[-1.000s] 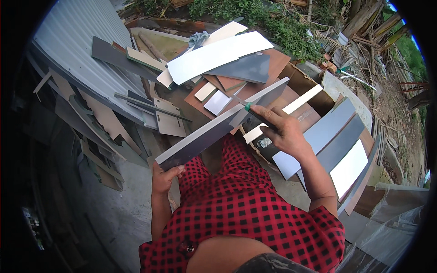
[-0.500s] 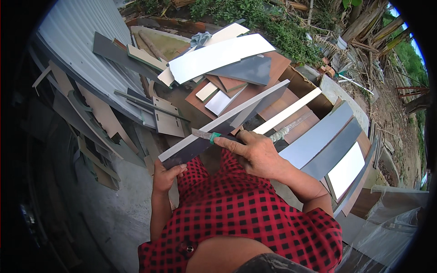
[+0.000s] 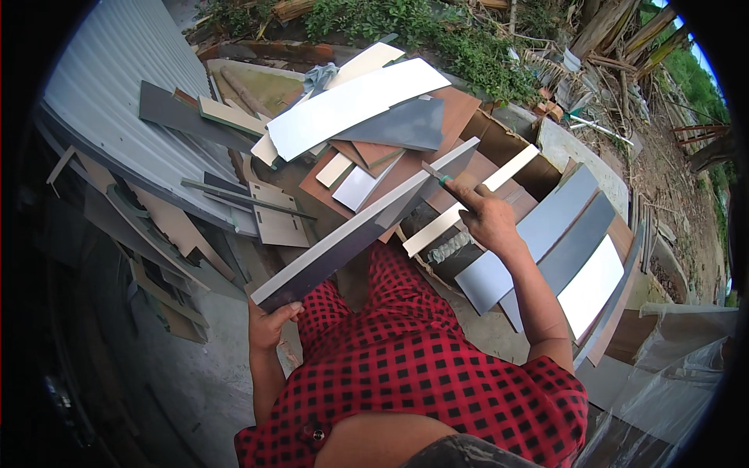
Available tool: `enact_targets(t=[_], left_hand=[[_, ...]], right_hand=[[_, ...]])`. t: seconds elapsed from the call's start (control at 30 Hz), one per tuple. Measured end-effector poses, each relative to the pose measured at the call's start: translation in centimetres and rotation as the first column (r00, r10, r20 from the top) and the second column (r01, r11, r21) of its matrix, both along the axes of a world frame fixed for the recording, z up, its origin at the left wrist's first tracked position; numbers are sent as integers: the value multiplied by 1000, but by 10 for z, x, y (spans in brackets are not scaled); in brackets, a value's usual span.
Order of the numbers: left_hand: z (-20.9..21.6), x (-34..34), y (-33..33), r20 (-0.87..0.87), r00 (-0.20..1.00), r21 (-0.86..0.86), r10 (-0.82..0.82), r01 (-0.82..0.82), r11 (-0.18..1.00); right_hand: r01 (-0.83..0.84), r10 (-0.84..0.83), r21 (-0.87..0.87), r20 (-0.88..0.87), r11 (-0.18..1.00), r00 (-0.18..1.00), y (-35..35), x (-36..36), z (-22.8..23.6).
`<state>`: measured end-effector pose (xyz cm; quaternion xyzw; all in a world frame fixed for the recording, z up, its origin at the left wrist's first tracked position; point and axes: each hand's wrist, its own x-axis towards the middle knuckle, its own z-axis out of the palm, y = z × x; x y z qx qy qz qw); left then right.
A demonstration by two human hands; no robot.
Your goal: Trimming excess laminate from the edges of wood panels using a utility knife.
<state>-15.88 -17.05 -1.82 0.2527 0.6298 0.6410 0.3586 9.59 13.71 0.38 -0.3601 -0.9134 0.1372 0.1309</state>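
Note:
A long dark board (image 3: 335, 261) with a pale upper edge slants from my lap up toward the far right. My left hand (image 3: 269, 324) grips its near end, thumb on the dark face and fingers mostly hidden behind. My right hand (image 3: 490, 218) is closed round the handle of a knife (image 3: 434, 173) with a green collar. The flat blade lies at the board's pale edge, close to the far end; whether it touches cannot be made out. The handle is largely covered by my fingers.
A pile of offcut panels lies ahead, topped by a long white panel (image 3: 351, 101). To the right, grey panels (image 3: 530, 234) lean by a cardboard box (image 3: 499, 140). More boards stand at left beside a corrugated metal sheet (image 3: 133, 101). Clear plastic sheeting (image 3: 671, 374) hangs lower right.
My right hand has moved the knife along the board's edge, away from me toward the far end, and the arm has straightened. My left hand keeps its grip on the near end.

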Motion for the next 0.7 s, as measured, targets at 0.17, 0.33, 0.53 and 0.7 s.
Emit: enact_targets(t=[0.17, 0.33, 0.53, 0.7], left_hand=[[6, 1, 2, 6, 1000, -2, -3, 3, 1000], [9, 4, 5, 9, 1000, -4, 14, -14, 1000], [1, -3, -2, -51, 999, -25, -11, 10, 1000], [13, -7, 1, -85, 992, -23, -90, 88, 996]], right_hand=[[147, -146, -43, 21, 988, 989, 64, 16, -31], [370, -377, -98, -63, 924, 924, 138, 41, -72], [-135, -667, -861, -470, 490, 578, 84, 16, -55], [-459, -660, -805, -580, 376, 478, 30, -11, -56]])
